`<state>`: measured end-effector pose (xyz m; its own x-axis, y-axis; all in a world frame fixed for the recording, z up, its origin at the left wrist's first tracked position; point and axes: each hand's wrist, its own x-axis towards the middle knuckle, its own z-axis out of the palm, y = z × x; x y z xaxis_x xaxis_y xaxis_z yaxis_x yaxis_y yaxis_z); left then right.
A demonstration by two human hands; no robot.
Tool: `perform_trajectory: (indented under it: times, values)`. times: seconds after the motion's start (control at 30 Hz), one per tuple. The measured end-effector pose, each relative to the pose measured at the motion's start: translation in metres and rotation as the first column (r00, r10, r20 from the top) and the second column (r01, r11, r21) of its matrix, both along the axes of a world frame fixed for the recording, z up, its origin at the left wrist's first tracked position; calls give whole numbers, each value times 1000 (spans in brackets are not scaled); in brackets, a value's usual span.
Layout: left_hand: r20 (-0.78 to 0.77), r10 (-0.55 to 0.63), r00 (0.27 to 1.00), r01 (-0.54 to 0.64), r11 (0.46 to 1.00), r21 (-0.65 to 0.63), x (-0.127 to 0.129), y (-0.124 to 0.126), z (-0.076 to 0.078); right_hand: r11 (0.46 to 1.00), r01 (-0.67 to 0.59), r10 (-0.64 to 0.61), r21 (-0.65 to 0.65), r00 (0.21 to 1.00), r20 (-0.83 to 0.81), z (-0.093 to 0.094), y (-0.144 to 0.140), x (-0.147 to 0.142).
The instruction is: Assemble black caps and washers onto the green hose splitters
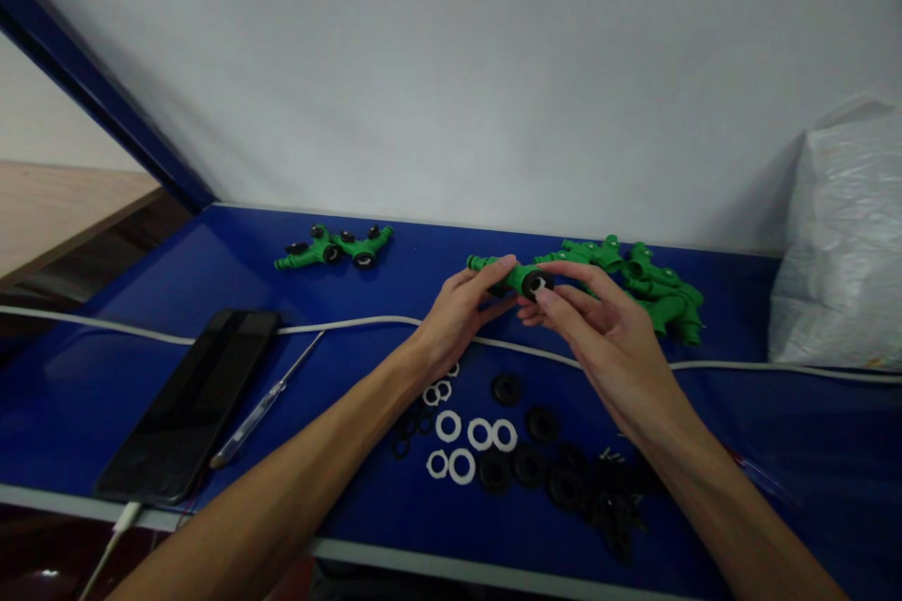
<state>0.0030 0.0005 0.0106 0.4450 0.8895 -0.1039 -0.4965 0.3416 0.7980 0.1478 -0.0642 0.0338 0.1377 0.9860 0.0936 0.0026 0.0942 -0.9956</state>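
Pinching the green fitting (518,276), left hand (458,310) and right hand (598,324) grasp light, stiff plastic best held by its body

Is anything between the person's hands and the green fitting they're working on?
No. The left hand and right hand both grip the green fitting directly, above the blue table; nothing visible lies between.

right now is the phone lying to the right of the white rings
No, the phone lies at the left of the table, well left of the white rings.
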Motion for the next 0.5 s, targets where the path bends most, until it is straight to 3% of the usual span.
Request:
perform_trajectory:
  times: [0.3,0.5]
  values:
    - [65,71,995,-68,996,-53,-1,0,1,1000,-1,0,-9,998,-59,-1,-1,-2]
    - [-39,69,997,-69,998,-4,-2,0,3,992,88,-97,95,991,95,1,1,0]
